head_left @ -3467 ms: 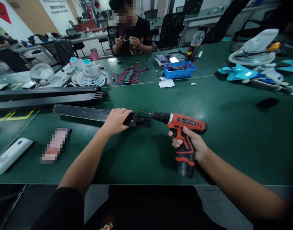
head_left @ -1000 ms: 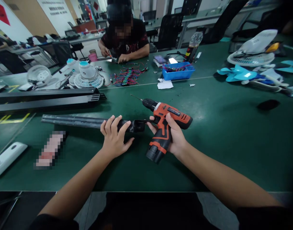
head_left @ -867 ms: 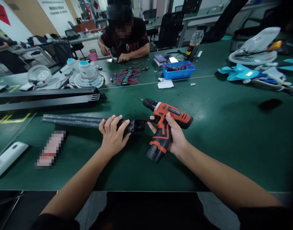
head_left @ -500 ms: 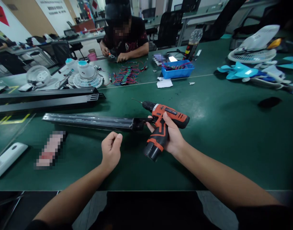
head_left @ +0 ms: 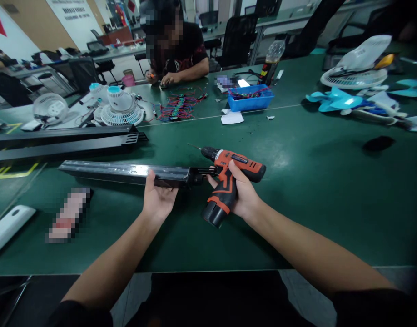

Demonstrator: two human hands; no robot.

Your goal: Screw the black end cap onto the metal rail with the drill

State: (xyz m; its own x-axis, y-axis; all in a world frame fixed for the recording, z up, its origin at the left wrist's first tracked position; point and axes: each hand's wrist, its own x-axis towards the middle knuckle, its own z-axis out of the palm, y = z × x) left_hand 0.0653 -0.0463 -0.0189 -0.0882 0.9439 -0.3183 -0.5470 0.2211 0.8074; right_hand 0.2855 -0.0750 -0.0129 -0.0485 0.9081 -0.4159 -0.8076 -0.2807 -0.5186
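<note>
My right hand (head_left: 245, 193) is wrapped round the handle of an orange and black cordless drill (head_left: 225, 175), whose thin bit points to the far left. Behind the grip, fingers of the same hand lie by the slotted end of a long black bar (head_left: 126, 171); whether they hold it too I cannot tell. My left hand (head_left: 158, 197) grips the bar's near side close to its right end, thumb on top and the other fingers hidden beneath. The bar is covered in something shiny and clear, and reaches leftward over the green table (head_left: 314, 204).
More long black metal profiles (head_left: 65, 143) lie behind the bar. A phone (head_left: 68, 213) and a white casing (head_left: 11, 229) are at left. Farther back are fan parts (head_left: 121, 106), wired boards (head_left: 177, 106), a blue bin (head_left: 251, 102) and a co-worker (head_left: 174, 50). Blue fan blades (head_left: 336, 100) lie right.
My left hand has opened from a loose fist, moved up and taken hold of the black bar. My right hand still holds the drill in nearly the same spot.
</note>
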